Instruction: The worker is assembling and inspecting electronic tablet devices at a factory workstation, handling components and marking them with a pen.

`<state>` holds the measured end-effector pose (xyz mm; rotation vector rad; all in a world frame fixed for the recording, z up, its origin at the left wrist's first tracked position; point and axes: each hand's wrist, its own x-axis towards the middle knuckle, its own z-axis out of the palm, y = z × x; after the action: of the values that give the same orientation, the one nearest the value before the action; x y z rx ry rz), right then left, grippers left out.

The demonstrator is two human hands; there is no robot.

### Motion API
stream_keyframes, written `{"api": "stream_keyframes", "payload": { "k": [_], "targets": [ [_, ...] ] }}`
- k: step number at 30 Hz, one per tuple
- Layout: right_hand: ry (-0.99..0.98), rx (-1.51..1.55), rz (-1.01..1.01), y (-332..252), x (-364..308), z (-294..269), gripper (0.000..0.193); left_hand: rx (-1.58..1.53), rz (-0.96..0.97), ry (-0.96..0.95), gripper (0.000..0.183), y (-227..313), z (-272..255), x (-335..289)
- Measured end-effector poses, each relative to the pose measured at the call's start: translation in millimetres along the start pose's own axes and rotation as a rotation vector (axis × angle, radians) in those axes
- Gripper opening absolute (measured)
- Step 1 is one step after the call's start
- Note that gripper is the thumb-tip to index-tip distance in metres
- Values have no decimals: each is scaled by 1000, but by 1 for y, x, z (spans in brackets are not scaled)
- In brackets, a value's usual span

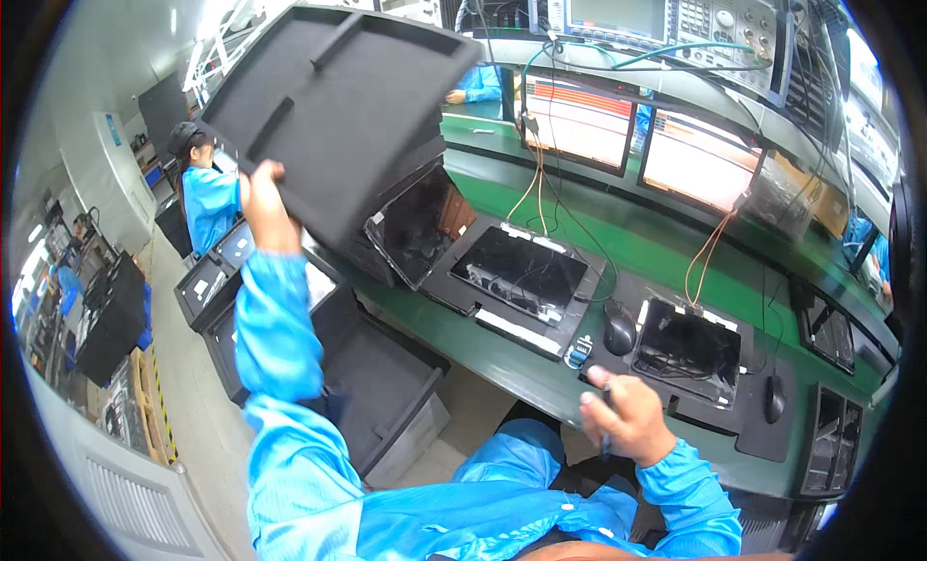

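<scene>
My left hand (267, 209) is raised at the left, closed on the lower left edge of a large black tray (348, 126). The tray is tilted, with low ribs inside it, and it hides part of the bench's far left end. My right hand (630, 421) is over the bench's front edge, its fingers curled around a slim, dark, pen-like thing (606, 406), mostly hidden. Just beyond that hand lie a black mouse (619, 327) and a dark flat-screen device (688, 349) with cables. Another dark flat-screen device (521, 271) rests on a black mat to the left.
More black trays (372, 392) are stacked low at the left. Two lit monitors (579, 117) and a measuring instrument (719, 25) stand behind the green bench (483, 344). Cables hang down to the devices. A second mouse (774, 399) lies right. A co-worker (208, 199) stands at the far left.
</scene>
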<state>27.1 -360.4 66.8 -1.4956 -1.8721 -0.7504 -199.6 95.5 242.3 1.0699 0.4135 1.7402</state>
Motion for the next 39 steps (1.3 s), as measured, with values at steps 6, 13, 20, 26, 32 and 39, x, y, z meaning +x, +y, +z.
{"api": "stream_keyframes", "payload": {
  "k": [6, 13, 20, 26, 32, 39],
  "targets": [
    [-184, 90, 148, 0, -3, 26, 51, 269, -297, -169, 35, -71, -16, 223],
    [-440, -103, 404, 10, -39, 50, 24, 648, 736, 198, 43, -122, 0, 128],
    [-442, -168, 521, 11, -36, 71, 24, 767, 479, -1121, 39, -176, 32, -209],
    [-179, -242, 382, 79, 28, 61, 18, 88, -774, -576, 50, -178, 5, -290],
    [-500, -263, 556, 171, 33, 137, 28, -368, -1321, -219, 77, -177, 18, -264],
    [-524, 81, 642, 180, 51, 122, 26, -348, -1446, -135, 70, -188, 26, -251]
  ]
}}
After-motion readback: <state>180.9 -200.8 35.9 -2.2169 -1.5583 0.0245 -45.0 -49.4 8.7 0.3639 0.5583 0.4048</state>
